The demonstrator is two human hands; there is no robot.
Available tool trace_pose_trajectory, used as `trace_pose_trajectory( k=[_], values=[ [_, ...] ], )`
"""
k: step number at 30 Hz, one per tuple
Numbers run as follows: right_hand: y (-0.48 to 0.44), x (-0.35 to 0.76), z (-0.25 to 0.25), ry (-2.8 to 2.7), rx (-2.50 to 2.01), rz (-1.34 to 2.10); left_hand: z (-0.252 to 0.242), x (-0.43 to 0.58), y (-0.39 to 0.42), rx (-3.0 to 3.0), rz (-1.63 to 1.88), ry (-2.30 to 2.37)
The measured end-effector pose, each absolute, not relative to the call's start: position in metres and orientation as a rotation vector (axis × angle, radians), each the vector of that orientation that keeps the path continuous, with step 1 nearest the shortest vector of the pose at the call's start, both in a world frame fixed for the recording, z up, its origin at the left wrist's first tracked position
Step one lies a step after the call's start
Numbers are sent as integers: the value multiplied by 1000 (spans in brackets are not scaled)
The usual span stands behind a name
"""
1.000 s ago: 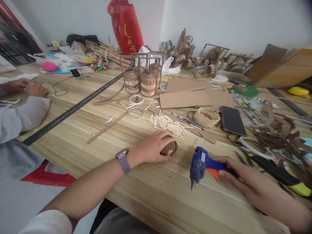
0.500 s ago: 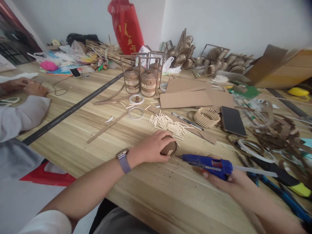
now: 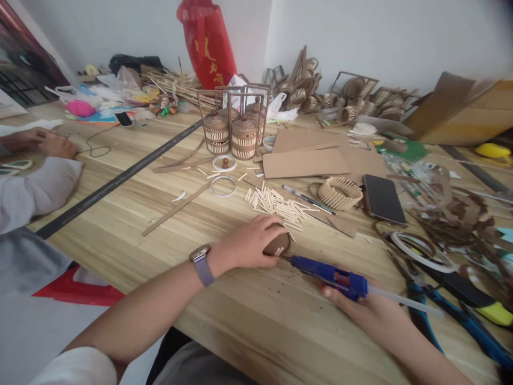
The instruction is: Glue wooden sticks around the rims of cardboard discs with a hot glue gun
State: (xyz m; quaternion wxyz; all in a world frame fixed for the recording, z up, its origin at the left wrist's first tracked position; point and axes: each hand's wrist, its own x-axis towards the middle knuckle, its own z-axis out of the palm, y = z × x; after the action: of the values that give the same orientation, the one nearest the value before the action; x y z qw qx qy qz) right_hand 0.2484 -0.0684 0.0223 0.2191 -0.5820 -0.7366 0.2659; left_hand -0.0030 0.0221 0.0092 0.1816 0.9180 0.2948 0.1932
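My left hand (image 3: 250,241), with a watch at the wrist, grips a round brown cardboard disc (image 3: 276,245) on the wooden table. Short pale sticks sit on the disc's near edge. A blue glue gun (image 3: 328,275) is held in my right hand (image 3: 363,307), its nozzle at the disc's near right edge; a translucent glue stick juts from its back. Just beyond the disc lies a pile of small wooden sticks (image 3: 276,206). A ring of upright sticks (image 3: 340,193) stands farther right.
Lidded baskets (image 3: 244,140) stand at the back centre, beside cardboard sheets (image 3: 306,163). A black phone (image 3: 383,199), pliers (image 3: 452,305) and brown strips (image 3: 460,222) lie right. Another person's hands (image 3: 52,141) rest at far left. A dark strip (image 3: 120,179) crosses the table.
My right hand has moved left with the glue gun, bringing the nozzle up to the disc's edge. The pliers at the right show more. My left hand has stayed still.
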Motion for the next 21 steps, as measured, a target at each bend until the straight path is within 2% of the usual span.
trace_pose_trajectory(
  k=[21],
  values=[
    [-73,249,16,-2043,-1704,671,11,-2,22,2569,539,840]
  ],
)
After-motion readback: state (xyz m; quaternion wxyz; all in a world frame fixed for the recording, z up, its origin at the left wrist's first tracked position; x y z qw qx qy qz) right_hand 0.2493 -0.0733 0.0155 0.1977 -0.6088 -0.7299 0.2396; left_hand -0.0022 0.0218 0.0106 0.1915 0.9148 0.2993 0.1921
